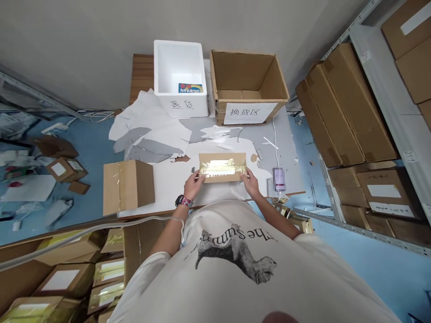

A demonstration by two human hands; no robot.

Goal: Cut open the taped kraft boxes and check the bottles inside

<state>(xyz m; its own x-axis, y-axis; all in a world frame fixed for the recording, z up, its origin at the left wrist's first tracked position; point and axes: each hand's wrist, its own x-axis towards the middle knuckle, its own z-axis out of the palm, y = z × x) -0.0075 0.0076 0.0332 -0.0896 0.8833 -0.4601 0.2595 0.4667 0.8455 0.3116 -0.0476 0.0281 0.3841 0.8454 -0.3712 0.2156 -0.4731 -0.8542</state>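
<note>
Between my hands is a small cardboard box (224, 178) with shiny yellowish tape and a pale label across its top. My left hand (194, 184), with a dark watch at the wrist, grips its near left corner. At the near right corner, my right hand (250, 183) has its fingers closed on the same box. Beyond it stand a white foam box (188, 105) with a colourful booklet (190, 88) inside, and an open cardboard carton (218, 117) with a handwritten paper sign on its front.
A taped cardboard box (116, 188) stands at the table's left edge. A phone-like device (279, 179) with a white cable lies on the right. Torn paper covers parts of the table (161, 195). Shelves with cartons (357, 105) rise at right; a large bin of parcels (131, 251) is at lower left.
</note>
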